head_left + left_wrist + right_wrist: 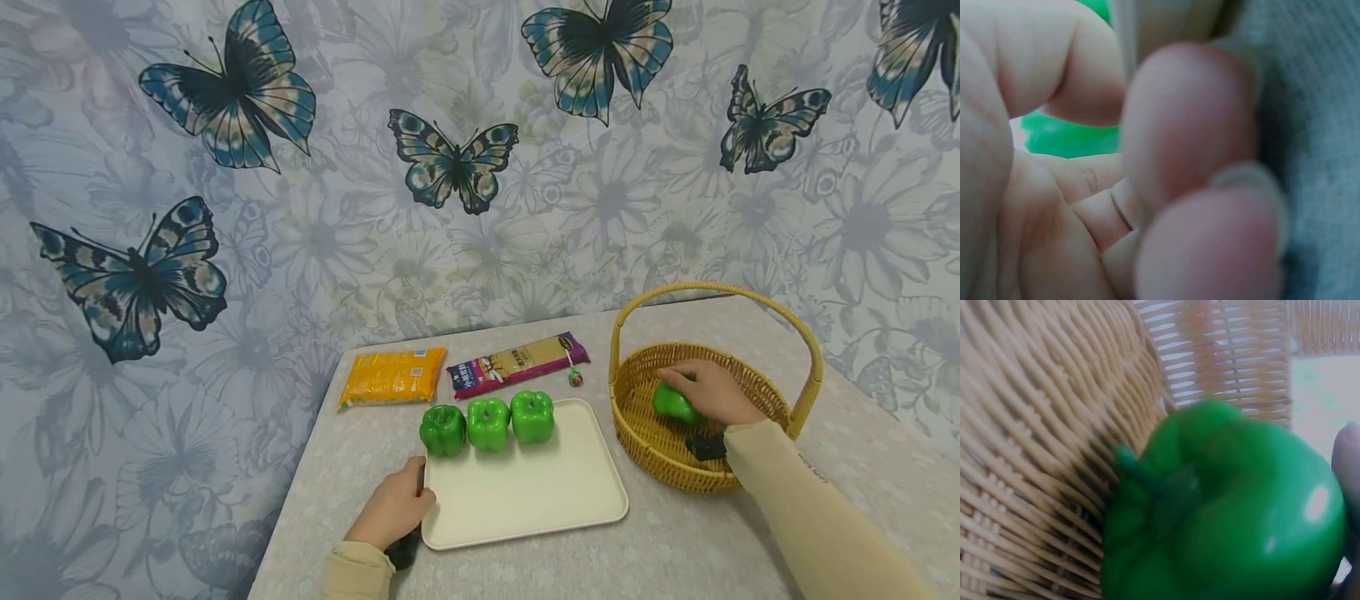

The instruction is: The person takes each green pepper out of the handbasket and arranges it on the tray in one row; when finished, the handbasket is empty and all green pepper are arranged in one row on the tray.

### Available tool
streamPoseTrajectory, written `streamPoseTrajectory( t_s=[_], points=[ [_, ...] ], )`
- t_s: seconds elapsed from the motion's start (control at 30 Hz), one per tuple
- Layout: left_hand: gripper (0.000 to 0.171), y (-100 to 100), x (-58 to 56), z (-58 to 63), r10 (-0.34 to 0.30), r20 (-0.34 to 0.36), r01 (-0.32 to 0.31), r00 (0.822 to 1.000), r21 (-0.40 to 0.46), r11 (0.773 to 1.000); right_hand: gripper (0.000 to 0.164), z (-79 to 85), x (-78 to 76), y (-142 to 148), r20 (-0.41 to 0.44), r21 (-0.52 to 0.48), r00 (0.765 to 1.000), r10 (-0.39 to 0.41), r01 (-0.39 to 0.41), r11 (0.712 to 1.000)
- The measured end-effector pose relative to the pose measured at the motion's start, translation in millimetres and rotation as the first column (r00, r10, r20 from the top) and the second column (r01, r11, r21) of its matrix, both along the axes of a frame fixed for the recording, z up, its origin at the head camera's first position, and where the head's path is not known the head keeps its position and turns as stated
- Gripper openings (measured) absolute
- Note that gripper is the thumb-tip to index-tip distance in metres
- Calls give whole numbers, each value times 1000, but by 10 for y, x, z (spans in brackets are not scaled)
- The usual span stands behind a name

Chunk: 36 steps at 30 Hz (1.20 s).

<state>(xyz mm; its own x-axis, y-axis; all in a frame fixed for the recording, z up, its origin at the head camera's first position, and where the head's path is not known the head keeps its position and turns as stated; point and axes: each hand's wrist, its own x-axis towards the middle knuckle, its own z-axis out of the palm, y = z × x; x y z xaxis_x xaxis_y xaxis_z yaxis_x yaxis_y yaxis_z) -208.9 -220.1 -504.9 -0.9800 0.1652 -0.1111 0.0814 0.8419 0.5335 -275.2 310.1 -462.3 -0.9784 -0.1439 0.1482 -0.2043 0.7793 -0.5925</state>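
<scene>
My left hand [393, 504] grips the left edge of a cream rectangular tray [525, 496]. In the left wrist view, curled fingers [1188, 119] sit against the pale tray edge [1160, 25], close to the tabletop. Three glossy green bell peppers stand in a row along the tray's far side: a darker one [442, 432] at the left corner, a middle one [488, 427] and a right one [532, 418]. Inside a wicker basket [637, 454], my right hand [712, 392] holds another green bell pepper [675, 404]. Its stem [1147, 478] points toward the woven wall in the right wrist view.
The basket's tall arched handle [712, 287] rises over my right hand. Behind the tray lie an orange packet [393, 375] and a long purple-and-tan packet [517, 364], with a small lollipop [575, 377] beside it. A butterfly-patterned wall [480, 250] stands behind the table.
</scene>
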Motion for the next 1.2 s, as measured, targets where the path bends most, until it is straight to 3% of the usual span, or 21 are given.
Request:
streamPoseTrajectory(
  t_s=[0.23, 0.4, 0.53, 0.63, 0.7, 0.93, 1.2],
  points=[
    [59, -4, -3, -17, -3, -10, 3, 1000, 1, 1000, 82, 18, 35, -69, 86, 58, 995, 54, -59, 997],
    [58, -4, 3, -31, -7, -19, 8, 1000, 8, 1000, 104, 2, 62, -87, 107, 62, 993, 53, -60, 996],
    [58, 1, 7, -25, -5, -16, 5, 1000, 0, 1000, 92, 0, 63, -73, 102, 33, 995, -1, -2, 999],
    [59, 5, 10, -16, 0, -14, 0, 1000, -5, 1000, 73, -3, 52, -55, 93, 13, 996, 4, -5, 1000],
    [59, 7, 12, -11, 2, -15, -2, 1000, -5, 1000, 69, -9, 45, -45, 103, 16, 994, 29, -31, 999],
    [57, 1, 21, -21, -8, -21, 8, 1000, 0, 1000, 94, -23, 44, -53, 156, 33, 986, 57, -62, 998],
    [58, -3, 24, -15, -10, -20, 11, 1000, 7, 1000, 84, 21, 69, -62, 166, 19, 984, 64, -68, 998]
  ],
)
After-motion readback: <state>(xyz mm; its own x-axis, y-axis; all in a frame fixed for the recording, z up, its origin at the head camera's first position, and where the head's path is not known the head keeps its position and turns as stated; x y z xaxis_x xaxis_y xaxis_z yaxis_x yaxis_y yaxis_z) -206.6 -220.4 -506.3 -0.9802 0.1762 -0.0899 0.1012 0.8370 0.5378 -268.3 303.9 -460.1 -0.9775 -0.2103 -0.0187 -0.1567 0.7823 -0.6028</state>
